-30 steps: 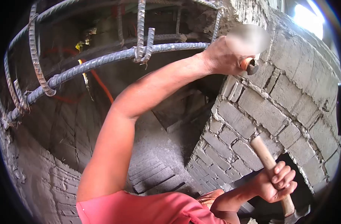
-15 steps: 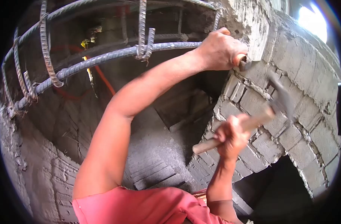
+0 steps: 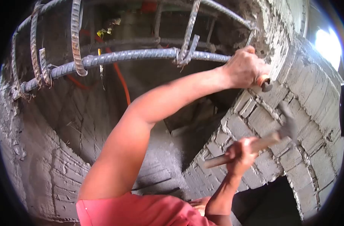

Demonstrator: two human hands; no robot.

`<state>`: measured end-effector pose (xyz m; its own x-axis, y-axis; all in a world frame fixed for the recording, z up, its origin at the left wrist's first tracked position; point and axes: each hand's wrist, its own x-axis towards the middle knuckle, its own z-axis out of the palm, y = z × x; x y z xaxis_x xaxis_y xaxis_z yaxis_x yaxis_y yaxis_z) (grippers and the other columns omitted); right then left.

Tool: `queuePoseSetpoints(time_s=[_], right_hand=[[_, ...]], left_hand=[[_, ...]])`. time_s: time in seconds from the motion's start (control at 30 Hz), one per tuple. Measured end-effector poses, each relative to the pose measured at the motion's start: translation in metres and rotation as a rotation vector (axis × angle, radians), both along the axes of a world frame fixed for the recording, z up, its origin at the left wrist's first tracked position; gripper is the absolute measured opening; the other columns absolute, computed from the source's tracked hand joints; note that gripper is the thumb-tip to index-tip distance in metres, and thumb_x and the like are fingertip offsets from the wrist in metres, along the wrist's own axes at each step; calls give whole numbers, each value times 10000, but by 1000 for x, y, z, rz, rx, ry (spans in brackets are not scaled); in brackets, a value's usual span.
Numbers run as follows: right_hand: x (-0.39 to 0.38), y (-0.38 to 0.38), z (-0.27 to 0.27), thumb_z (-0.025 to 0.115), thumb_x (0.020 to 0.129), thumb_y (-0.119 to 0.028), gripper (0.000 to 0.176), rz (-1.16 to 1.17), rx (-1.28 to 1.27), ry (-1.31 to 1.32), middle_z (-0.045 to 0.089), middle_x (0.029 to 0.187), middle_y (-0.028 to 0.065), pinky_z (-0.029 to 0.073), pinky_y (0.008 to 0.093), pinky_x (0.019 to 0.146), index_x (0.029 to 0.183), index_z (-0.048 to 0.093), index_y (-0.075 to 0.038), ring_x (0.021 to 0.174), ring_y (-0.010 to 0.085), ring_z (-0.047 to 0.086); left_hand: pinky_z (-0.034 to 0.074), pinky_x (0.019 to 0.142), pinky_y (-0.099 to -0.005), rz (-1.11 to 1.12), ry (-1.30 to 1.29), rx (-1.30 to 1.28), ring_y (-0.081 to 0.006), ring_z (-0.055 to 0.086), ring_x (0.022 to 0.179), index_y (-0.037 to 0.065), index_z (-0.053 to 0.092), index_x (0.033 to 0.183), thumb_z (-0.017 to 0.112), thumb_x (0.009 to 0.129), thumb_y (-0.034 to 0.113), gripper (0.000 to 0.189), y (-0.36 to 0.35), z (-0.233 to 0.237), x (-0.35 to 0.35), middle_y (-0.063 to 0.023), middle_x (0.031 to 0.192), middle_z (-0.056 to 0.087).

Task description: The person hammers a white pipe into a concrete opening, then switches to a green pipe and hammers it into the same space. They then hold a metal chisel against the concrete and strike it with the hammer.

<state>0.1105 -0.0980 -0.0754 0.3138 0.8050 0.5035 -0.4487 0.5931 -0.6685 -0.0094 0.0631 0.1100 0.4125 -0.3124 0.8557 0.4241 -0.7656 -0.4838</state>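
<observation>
My left hand (image 3: 247, 68) is closed around a chisel with an orange collar and a dark blunt end (image 3: 267, 86). Its working tip is hidden by the hand, which sits against the rough concrete edge (image 3: 279, 41) where the rebar meets the column. Lower and to the right, my right hand (image 3: 242, 155) grips a hammer (image 3: 264, 142) by its wooden handle. The hammer's dark metal head, slightly blurred, is below the chisel's end and apart from it, in front of the block wall (image 3: 307, 124).
Bent rebar (image 3: 130, 55) with stirrups spans the top of the view. Behind it hangs an orange hose or cable (image 3: 122, 84). A dark opening (image 3: 268, 203) cuts the block wall at lower right. Rough plastered wall (image 3: 40, 165) stands on the left.
The view has shifted, so the rebar and my left hand appear farther right and lower. My right hand and the hammer sit slightly lower in view. Both grips stay the same.
</observation>
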Motion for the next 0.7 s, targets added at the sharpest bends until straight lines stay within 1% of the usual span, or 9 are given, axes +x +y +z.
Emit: queuePoseSetpoints(time_s=[0.17,0.23,0.3,0.37,0.4,0.47,0.57,0.63,0.7], right_hand=[[89,-66,70,485,951,-210,209,-424,933,65,432,607,2,403,280,509,773,450,-106,492,105,443],[92,-81,87,533,844,-184,270,-579,983,312,342,628,-23,358,257,554,625,376,-163,531,113,348],[111,-49,54,565,826,-166,222,-1462,1023,-329,486,643,22,486,377,664,645,442,-132,624,143,528],[23,38,-11,648,875,-117,168,-1464,606,-1025,473,581,13,464,317,464,802,497,-107,490,166,511],[9,24,-19,648,875,-117,168,-1457,590,-1032,473,581,13,464,317,464,802,497,-107,490,166,511],[-7,10,-21,638,894,-141,154,6,-131,-284,468,592,-9,430,284,425,925,494,-94,438,124,458],[6,-45,29,598,897,-103,113,-409,-68,26,480,591,24,424,291,429,903,493,-60,445,130,461],[55,-63,63,508,928,-128,125,-550,565,48,420,676,-3,353,253,464,817,471,-85,457,88,332],[151,-99,82,500,868,-95,174,-740,1113,-100,481,707,37,401,279,511,700,457,-87,540,112,451]], left_hand=[[442,735,-338,27,-37,-15,-196,628,629,185,556,695,655,828,318,213,1,-5,7,4,634,576],[442,750,-343,29,-60,-7,-196,637,640,184,552,694,665,825,344,236,4,-6,8,4,639,583],[442,749,-343,21,-59,-18,-196,639,643,184,552,694,668,817,337,228,6,-6,8,4,641,585],[440,739,-346,28,-52,2,-200,643,645,183,551,697,681,784,317,206,3,-5,8,1,639,586],[437,729,-347,75,-59,38,-203,641,636,179,547,695,685,764,312,204,12,-6,11,-2,628,580],[439,723,-350,47,-58,24,-206,637,619,178,543,692,670,777,306,199,7,-4,10,-4,622,579],[449,731,-353,53,-68,44,-206,631,597,177,553,689,636,819,316,208,9,-6,11,-6,615,590],[451,737,-351,28,-96,37,-207,633,598,177,559,691,634,821,319,207,11,-7,14,-9,617,594],[457,751,-345,27,-93,36,-211,638,602,173,573,696,629,823,319,201,11,-7,11,-19,634,607]])
